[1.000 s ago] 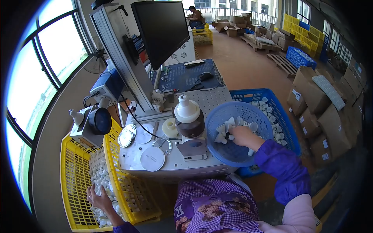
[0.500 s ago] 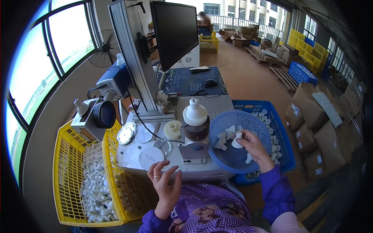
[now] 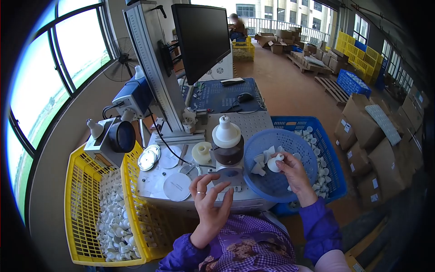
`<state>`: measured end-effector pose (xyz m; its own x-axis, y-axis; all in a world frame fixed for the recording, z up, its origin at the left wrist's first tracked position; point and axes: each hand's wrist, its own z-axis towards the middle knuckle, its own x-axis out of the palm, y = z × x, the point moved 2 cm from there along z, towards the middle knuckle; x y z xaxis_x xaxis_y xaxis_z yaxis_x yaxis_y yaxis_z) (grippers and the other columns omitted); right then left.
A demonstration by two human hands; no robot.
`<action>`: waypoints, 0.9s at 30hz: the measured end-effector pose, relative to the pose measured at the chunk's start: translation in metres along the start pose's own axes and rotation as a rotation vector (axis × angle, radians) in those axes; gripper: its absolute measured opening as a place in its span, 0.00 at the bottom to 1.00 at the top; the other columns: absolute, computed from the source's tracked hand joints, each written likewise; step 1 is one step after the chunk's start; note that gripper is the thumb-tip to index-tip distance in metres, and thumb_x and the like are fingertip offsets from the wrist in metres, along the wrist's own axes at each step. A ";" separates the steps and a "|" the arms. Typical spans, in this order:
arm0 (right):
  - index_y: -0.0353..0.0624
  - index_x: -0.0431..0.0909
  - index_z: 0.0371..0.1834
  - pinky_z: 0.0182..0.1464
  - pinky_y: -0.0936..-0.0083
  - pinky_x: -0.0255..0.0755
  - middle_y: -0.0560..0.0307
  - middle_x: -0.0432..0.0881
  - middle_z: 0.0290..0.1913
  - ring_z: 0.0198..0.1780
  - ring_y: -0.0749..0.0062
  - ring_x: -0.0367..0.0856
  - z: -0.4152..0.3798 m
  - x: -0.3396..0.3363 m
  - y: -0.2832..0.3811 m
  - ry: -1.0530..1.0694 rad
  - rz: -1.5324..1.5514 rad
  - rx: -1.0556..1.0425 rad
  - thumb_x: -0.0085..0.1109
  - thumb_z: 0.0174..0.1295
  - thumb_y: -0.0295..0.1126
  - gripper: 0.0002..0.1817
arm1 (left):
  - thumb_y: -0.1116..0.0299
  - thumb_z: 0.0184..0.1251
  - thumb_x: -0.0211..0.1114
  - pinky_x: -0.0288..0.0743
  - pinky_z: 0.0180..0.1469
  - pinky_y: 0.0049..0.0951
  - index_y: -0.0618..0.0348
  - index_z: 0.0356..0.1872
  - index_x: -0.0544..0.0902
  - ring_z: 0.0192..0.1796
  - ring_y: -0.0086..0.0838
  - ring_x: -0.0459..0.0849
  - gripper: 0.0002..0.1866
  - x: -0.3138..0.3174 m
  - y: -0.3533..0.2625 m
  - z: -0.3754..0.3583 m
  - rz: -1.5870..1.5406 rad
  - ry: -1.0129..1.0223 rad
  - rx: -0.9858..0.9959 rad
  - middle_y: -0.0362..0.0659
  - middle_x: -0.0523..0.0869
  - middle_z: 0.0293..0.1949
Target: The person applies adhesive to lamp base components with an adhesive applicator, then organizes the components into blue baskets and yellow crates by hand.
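Left hand has come out of the yellow crate and up to the front of the bench since the first frame; right hand has lifted from among the parts in the bowl and now holds one.

Far left, yellow crate, heaped with white parts. Lens sits above its rear end. Next, flat discs on the bench, then a cream ring behind them. Your left hand hovers before the metal block, fingers spread and bent, nothing gripped, ring on one finger. Monitor stands farther back, mouse on the mat.

Right of the cream ring, a dark holder with a white fixture upright on top. Then the blue bowl: your right hand is over it, thumb and fingertips pinching the held part, its wide end tilted down and leftward. More parts lie beneath and beside it; they overlap, so the count is probably unreliable. Blue crate is on the far side of the bowl, partly behind it, with more white parts inside.
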<state>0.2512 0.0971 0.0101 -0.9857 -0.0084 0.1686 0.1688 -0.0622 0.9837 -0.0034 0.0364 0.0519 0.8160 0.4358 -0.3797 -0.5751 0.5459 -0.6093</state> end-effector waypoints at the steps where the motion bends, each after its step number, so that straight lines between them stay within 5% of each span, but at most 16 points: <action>1: 0.40 0.75 0.48 0.48 0.80 0.71 0.60 0.80 0.45 0.45 0.79 0.77 0.000 0.001 0.004 -0.037 0.023 0.038 0.62 0.61 0.30 0.14 | 0.76 0.47 0.70 0.60 0.59 0.39 0.56 0.37 0.85 0.58 0.40 0.66 0.13 0.000 0.000 0.012 0.030 -0.029 0.033 0.43 0.78 0.48; 5: 0.41 0.75 0.48 0.48 0.80 0.72 0.62 0.79 0.45 0.45 0.81 0.76 0.006 0.014 0.021 -0.060 0.082 -0.009 0.60 0.62 0.30 0.12 | 0.72 0.50 0.70 0.59 0.60 0.39 0.57 0.40 0.84 0.60 0.41 0.64 0.14 0.007 -0.004 0.073 0.041 -0.144 0.020 0.44 0.77 0.50; 11: 0.39 0.74 0.49 0.48 0.81 0.72 0.60 0.79 0.45 0.44 0.80 0.76 0.028 0.058 0.070 0.006 0.034 -0.317 0.61 0.62 0.31 0.14 | 0.63 0.55 0.70 0.60 0.61 0.39 0.61 0.41 0.84 0.61 0.42 0.64 0.16 0.027 0.010 0.129 -0.107 0.015 -0.079 0.46 0.77 0.51; 18: 0.40 0.80 0.45 0.48 0.76 0.71 0.57 0.82 0.42 0.42 0.75 0.79 0.058 0.117 0.098 0.074 -0.223 -0.409 0.67 0.56 0.36 0.17 | 0.71 0.59 0.68 0.63 0.58 0.29 0.63 0.41 0.81 0.54 0.29 0.73 0.11 -0.019 0.009 0.093 -0.577 -0.178 -0.238 0.43 0.81 0.46; 21: 0.40 0.80 0.44 0.50 0.68 0.70 0.52 0.83 0.40 0.45 0.63 0.77 0.070 0.133 0.088 0.076 -0.466 -0.538 0.68 0.53 0.40 0.19 | 0.73 0.61 0.66 0.66 0.56 0.26 0.64 0.42 0.81 0.50 0.24 0.75 0.10 -0.030 0.017 0.068 -0.597 -0.190 -0.324 0.42 0.81 0.44; 27: 0.43 0.81 0.45 0.51 0.66 0.69 0.51 0.83 0.41 0.47 0.60 0.74 0.063 0.133 0.094 0.011 -0.666 -0.585 0.66 0.55 0.42 0.19 | 0.73 0.65 0.62 0.70 0.48 0.20 0.63 0.46 0.79 0.43 0.19 0.78 0.10 -0.028 0.030 0.031 -0.653 -0.158 -0.381 0.38 0.82 0.42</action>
<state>0.1360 0.1528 0.1285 -0.8793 0.2023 -0.4312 -0.4654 -0.5577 0.6873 -0.0450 0.0626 0.0654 0.9484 0.2228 0.2256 0.1031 0.4561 -0.8840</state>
